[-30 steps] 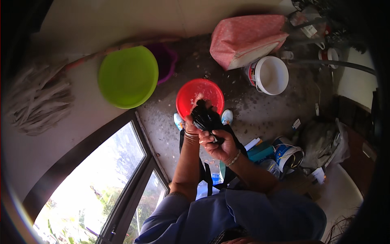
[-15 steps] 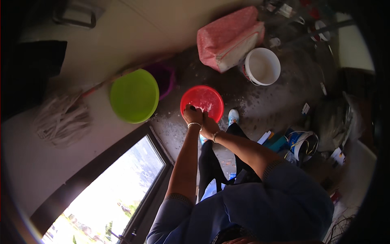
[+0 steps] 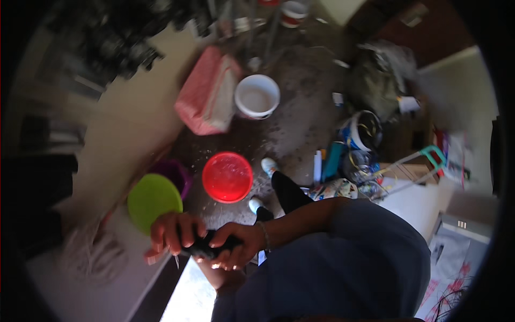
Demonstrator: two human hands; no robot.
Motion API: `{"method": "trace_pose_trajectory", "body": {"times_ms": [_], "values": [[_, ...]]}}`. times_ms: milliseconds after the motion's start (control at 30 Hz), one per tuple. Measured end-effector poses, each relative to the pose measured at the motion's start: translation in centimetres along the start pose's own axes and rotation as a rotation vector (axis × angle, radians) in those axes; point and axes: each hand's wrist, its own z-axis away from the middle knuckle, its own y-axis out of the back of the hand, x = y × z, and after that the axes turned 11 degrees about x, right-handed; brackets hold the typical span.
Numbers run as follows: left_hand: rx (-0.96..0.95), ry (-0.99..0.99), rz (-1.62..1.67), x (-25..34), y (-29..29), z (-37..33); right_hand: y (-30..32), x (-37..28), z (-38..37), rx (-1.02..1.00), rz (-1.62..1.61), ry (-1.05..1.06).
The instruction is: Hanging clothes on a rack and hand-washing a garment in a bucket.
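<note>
My right hand (image 3: 236,244) is closed around a small black crumpled thing (image 3: 206,246) that looks like cloth; motion blur hides its exact kind. From the other side my left hand (image 3: 177,232) curls its fingers over the same thing, their tips partly smeared. Both hands are raised close to my body, in front of the lime green basin (image 3: 153,201). On the floor beyond them stands a red basin (image 3: 228,177) with water in it, and neither hand touches it.
A purple basin (image 3: 176,174) sits behind the green one. Further off are a pink woven bag (image 3: 201,96) and a white bucket (image 3: 257,96). To the right lie a blue-and-white bucket (image 3: 362,131) and a green-handled metal frame (image 3: 432,156). My shoes (image 3: 269,167) are near the red basin.
My hands have come up and back from over the red basin, drawing toward my body and left. The black thing now shows more between them. The view has turned to the right.
</note>
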Motion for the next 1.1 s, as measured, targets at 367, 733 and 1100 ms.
{"method": "trace_pose_trajectory", "body": {"times_ms": [367, 733, 1100], "values": [[1.429, 0.200, -0.528, -1.1, -5.7, -0.6, -0.4, -1.9, -1.9, 1.036, 1.481, 0.962], [1.572, 0.360, -1.314, -2.7, 5.0, 10.9, 8.5, -8.3, -3.0, 1.389, 1.769, 1.174], [1.741, 0.360, -1.700, -6.2, 7.5, 12.0, 7.2, -9.7, 0.4, 1.654, 1.848, 0.795]]}}
